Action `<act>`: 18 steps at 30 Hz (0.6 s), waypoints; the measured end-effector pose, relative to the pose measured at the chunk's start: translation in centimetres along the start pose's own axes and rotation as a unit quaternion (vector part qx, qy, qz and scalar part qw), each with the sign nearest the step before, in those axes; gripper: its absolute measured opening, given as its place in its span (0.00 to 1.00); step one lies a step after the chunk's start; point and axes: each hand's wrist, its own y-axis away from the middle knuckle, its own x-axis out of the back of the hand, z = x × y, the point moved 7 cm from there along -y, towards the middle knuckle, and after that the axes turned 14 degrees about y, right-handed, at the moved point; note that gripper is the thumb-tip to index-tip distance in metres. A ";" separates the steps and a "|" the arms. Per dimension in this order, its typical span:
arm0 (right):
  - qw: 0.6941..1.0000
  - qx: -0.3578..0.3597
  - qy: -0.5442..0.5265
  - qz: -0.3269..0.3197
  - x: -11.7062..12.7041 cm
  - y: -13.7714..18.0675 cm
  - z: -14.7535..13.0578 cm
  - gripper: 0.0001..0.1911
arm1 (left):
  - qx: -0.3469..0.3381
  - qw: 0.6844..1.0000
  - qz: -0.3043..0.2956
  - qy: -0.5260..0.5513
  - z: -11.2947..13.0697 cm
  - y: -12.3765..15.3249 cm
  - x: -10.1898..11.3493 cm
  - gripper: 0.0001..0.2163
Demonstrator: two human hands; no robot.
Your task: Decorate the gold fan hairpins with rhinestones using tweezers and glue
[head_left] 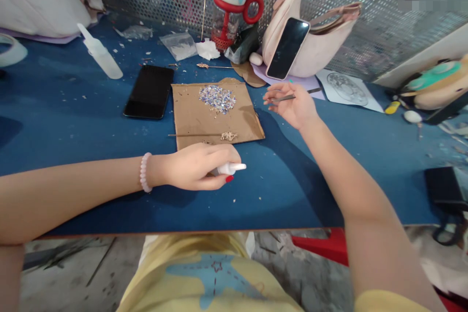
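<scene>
My left hand (199, 165) is closed around a small white glue bottle (228, 168), its nozzle pointing right, just in front of the cardboard (193, 112). Between the fingers of my right hand (292, 104) are tweezers (283, 99), held right of the cardboard above the table. A pile of small shiny rhinestones (218, 99) lies on the cardboard's far half. Along its near edge rests a hair stick (228, 136) with an ornate metal head, its thin shaft reaching left past the cardboard.
Left of the cardboard lies a black phone (149, 91), with a white squeeze bottle (100, 53) behind it. Another phone (288, 48) leans on a pale handbag (329, 41). A red-and-blue cup (229, 5) and a second hair stick (215, 67) are at the back.
</scene>
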 end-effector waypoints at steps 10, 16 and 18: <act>0.999 0.000 0.050 0.007 -0.3 0.4 0.2 0.32 | -0.003 1.000 -0.001 0.002 0.0 0.0 0.0 0.08; 0.995 0.032 0.097 0.013 -0.9 0.5 -0.6 0.39 | 0.012 1.000 0.011 0.006 -0.2 0.0 0.2 0.08; 0.989 0.063 0.129 0.028 -1.4 0.8 -1.5 0.41 | 0.027 0.999 0.025 0.007 -0.3 0.0 0.4 0.08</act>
